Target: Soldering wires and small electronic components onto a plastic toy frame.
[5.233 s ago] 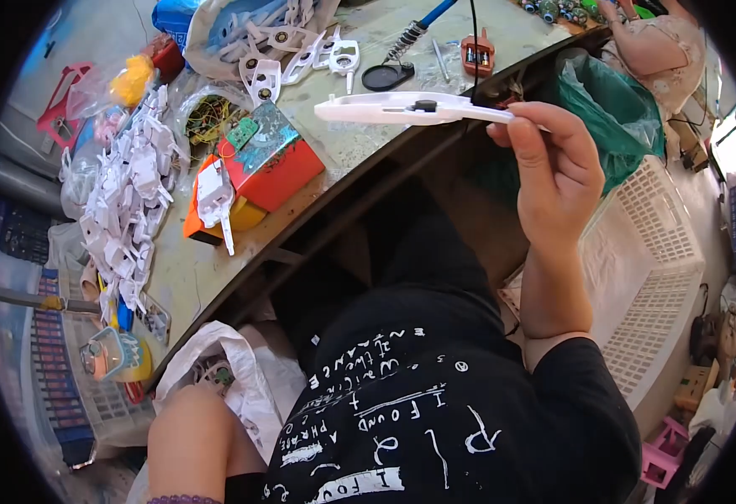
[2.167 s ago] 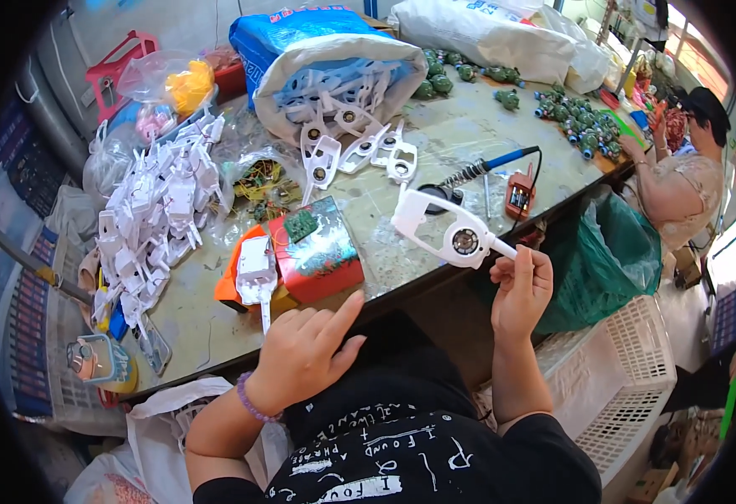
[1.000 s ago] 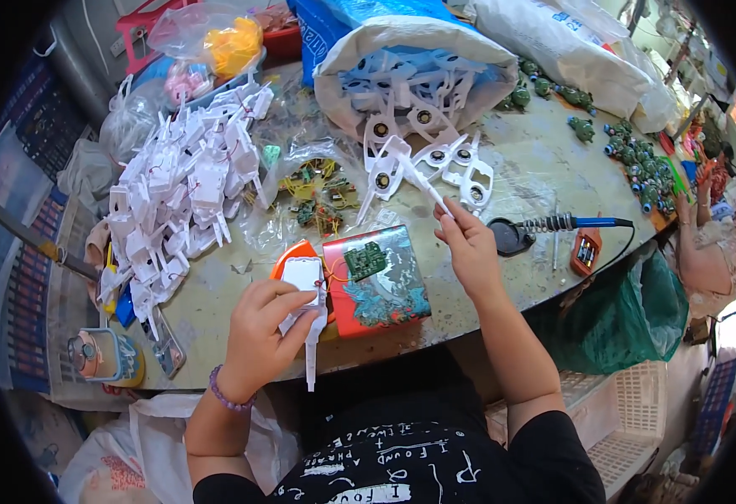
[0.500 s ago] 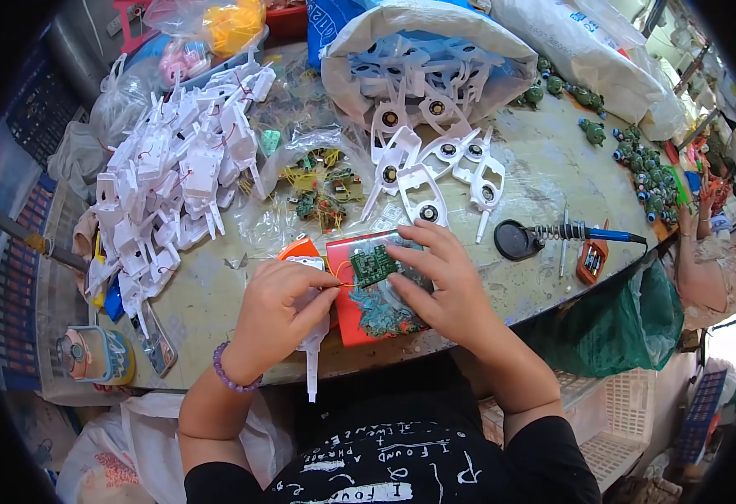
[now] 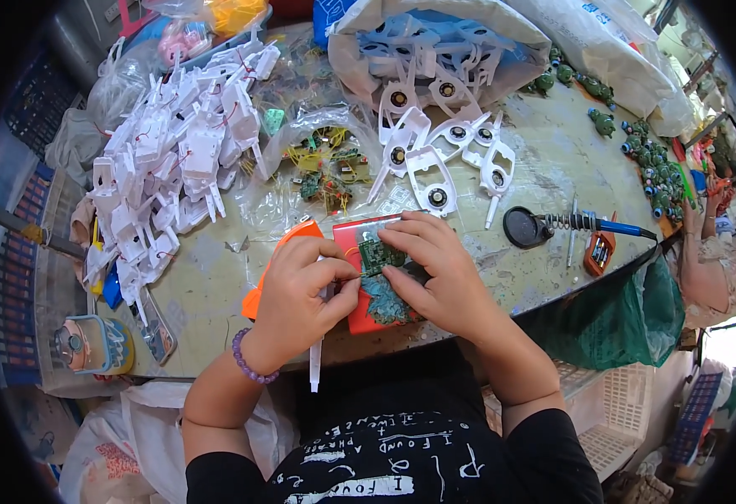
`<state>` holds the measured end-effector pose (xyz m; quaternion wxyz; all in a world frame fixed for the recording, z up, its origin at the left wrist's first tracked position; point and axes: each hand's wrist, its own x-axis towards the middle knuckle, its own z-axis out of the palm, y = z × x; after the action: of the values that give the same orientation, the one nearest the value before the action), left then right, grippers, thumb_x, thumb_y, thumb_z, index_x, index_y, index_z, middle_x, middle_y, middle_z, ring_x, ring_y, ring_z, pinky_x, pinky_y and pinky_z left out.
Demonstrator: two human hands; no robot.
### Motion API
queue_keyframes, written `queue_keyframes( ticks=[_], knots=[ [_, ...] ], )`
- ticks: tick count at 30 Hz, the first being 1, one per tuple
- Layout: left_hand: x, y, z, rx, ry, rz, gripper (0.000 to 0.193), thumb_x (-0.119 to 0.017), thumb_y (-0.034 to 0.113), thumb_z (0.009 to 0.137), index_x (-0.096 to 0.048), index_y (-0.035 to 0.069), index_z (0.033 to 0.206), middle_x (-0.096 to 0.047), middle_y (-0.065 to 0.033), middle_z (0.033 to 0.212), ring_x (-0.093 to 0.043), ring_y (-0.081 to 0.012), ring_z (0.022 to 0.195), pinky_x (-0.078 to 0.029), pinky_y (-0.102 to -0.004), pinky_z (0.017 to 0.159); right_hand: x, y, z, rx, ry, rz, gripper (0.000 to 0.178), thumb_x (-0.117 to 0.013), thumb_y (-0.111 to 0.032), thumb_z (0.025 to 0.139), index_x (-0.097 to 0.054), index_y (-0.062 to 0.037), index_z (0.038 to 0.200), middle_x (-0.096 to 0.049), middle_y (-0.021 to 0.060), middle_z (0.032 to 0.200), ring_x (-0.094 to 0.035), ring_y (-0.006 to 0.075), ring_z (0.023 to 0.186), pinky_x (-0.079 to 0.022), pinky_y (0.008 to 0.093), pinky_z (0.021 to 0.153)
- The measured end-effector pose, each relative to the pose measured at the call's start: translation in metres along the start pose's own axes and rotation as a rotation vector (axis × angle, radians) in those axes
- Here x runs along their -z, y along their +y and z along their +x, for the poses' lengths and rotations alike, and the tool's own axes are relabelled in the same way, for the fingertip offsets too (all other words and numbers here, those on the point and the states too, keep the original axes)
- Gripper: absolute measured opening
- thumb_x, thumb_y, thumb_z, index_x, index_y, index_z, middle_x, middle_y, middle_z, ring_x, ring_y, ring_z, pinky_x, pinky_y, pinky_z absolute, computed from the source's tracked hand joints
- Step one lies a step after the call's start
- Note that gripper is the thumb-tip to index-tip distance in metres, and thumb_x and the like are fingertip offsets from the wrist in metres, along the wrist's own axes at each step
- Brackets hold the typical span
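Note:
The fingertips of my left hand (image 5: pixel 305 281) are pinched at the end of a thin yellow-orange wire (image 5: pixel 352 250), against the left edge of a green circuit board (image 5: pixel 373 254). My right hand (image 5: pixel 439 277) grips the board's right side between its fingers and thumb. Below the board is a red box (image 5: pixel 360 322), with a heap of pale blue-green scraps (image 5: pixel 385 304) on it. A white plastic housing lies mostly hidden under my left hand; its narrow stem (image 5: pixel 315 365) sticks out over the table edge. Beside that hand lies an orange plastic piece (image 5: pixel 260 290).
White housings (image 5: pixel 170 160) with red wires are piled at left. Wired boards (image 5: pixel 326 172) lie in clear plastic. Housings with speakers (image 5: pixel 435 197) spill from a sack (image 5: pixel 347 71). At right are a soldering iron (image 5: pixel 591 223), its round black stand (image 5: pixel 526 227) and green figures (image 5: pixel 649 172).
Both hands have shifted slightly, and my left fingertips have come in to the board's edge. The board is turned more upright, and more of the orange piece shows.

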<state>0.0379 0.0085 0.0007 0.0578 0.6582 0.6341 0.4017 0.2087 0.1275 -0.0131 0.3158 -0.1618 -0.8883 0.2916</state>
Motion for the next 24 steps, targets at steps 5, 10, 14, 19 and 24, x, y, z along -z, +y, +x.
queue_keyframes(
  ticks=[5, 10, 14, 19, 24],
  knots=[
    [-0.002, 0.001, 0.006, -0.141, 0.028, 0.026, 0.011, -0.070, 0.006, 0.068, -0.062, 0.004, 0.075, -0.065, -0.0092, 0.098, -0.061, -0.0278, 0.088, -0.047, -0.0390, 0.080, 0.002, 0.000, 0.000, 0.012, -0.001, 0.000, 0.039, -0.069, -0.006, 0.076, -0.061, -0.0023, 0.114, -0.061, 0.0131, 0.115, -0.050, 0.0340, 0.117, -0.040, 0.0426, 0.099],
    [-0.005, 0.000, 0.006, -0.154, 0.038, 0.077, 0.013, -0.070, 0.003, 0.067, -0.061, 0.003, 0.077, -0.066, -0.0093, 0.101, -0.063, -0.0280, 0.088, -0.049, -0.0377, 0.077, 0.002, 0.004, 0.000, 0.024, -0.017, 0.015, 0.040, -0.069, -0.006, 0.076, -0.061, -0.0024, 0.115, -0.060, 0.0132, 0.115, -0.050, 0.0341, 0.117, -0.039, 0.0428, 0.099],
    [-0.007, 0.002, 0.001, -0.099, 0.015, 0.069, 0.012, -0.070, 0.003, 0.068, -0.062, 0.003, 0.077, -0.066, -0.0095, 0.102, -0.063, -0.0269, 0.086, -0.050, -0.0362, 0.075, 0.003, 0.004, -0.001, 0.023, -0.022, 0.020, 0.040, -0.068, -0.007, 0.076, -0.061, -0.0023, 0.115, -0.060, 0.0134, 0.116, -0.050, 0.0339, 0.117, -0.039, 0.0430, 0.099],
    [-0.009, 0.002, 0.000, -0.065, 0.029, 0.024, 0.010, -0.070, 0.003, 0.070, -0.063, 0.001, 0.078, -0.066, -0.0107, 0.103, -0.065, -0.0260, 0.081, -0.053, -0.0337, 0.070, 0.003, 0.004, -0.002, 0.019, -0.017, 0.033, 0.040, -0.068, -0.007, 0.077, -0.061, -0.0022, 0.115, -0.060, 0.0134, 0.116, -0.050, 0.0338, 0.118, -0.039, 0.0429, 0.100],
    [-0.009, 0.000, -0.003, -0.029, 0.005, -0.021, 0.012, -0.069, -0.001, 0.070, -0.063, 0.000, 0.080, -0.066, -0.0135, 0.104, -0.066, -0.0258, 0.083, -0.054, -0.0320, 0.069, 0.003, 0.005, -0.001, 0.021, -0.023, 0.019, 0.039, -0.069, -0.008, 0.077, -0.062, -0.0022, 0.115, -0.061, 0.0129, 0.116, -0.049, 0.0334, 0.118, -0.038, 0.0425, 0.101]
  ],
)
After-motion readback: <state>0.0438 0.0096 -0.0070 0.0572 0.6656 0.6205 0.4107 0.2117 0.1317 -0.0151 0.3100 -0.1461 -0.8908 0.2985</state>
